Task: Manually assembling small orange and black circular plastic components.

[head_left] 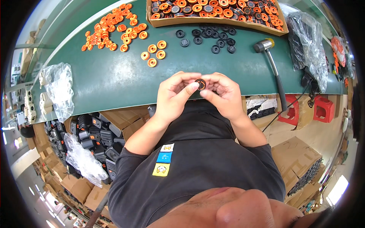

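Between both hands, above the near edge of the green table, I hold a small round black-and-orange knob (200, 84). My left hand (176, 91) grips it from the left, its thumb pressed on the knob's face. From the right, my right hand (222, 93) pinches the same knob with thumb and fingers. Farther back on the table lie several loose orange round parts (152, 48), with a larger heap of orange parts (110, 28) behind them to the left. Black round parts (216, 38) are scattered to the right of these.
A cardboard box (216, 20) full of black-and-orange knobs stands at the far edge. A mallet (272, 60) lies on the right, beside plastic bags (308, 45). Another clear bag (61, 91) rests at left. Under the table are black parts (95, 140) and a red stool (324, 109).
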Action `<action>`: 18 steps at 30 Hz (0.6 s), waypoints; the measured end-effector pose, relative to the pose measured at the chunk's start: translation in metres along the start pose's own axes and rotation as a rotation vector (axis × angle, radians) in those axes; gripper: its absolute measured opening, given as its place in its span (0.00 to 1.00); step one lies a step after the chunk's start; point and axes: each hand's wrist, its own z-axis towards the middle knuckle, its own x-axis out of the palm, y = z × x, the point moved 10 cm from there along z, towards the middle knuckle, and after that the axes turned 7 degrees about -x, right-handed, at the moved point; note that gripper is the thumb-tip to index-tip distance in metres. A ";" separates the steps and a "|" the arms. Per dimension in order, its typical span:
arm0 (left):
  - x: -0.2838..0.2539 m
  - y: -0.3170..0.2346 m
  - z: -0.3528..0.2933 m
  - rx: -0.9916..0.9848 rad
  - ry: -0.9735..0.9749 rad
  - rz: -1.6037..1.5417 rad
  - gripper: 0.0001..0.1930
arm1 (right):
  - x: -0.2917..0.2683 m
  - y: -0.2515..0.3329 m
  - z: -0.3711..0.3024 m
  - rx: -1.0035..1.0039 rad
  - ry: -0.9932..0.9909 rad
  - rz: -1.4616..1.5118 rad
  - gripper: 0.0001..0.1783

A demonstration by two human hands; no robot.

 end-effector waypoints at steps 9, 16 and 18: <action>0.003 0.003 -0.004 0.068 -0.021 0.037 0.15 | -0.004 0.004 0.001 -0.072 0.016 -0.003 0.20; 0.004 -0.026 -0.006 0.325 -0.068 0.493 0.14 | -0.007 -0.003 0.000 -0.015 0.034 0.022 0.19; 0.006 -0.037 -0.006 0.383 -0.071 0.547 0.14 | -0.008 0.006 0.004 -0.066 0.086 -0.212 0.19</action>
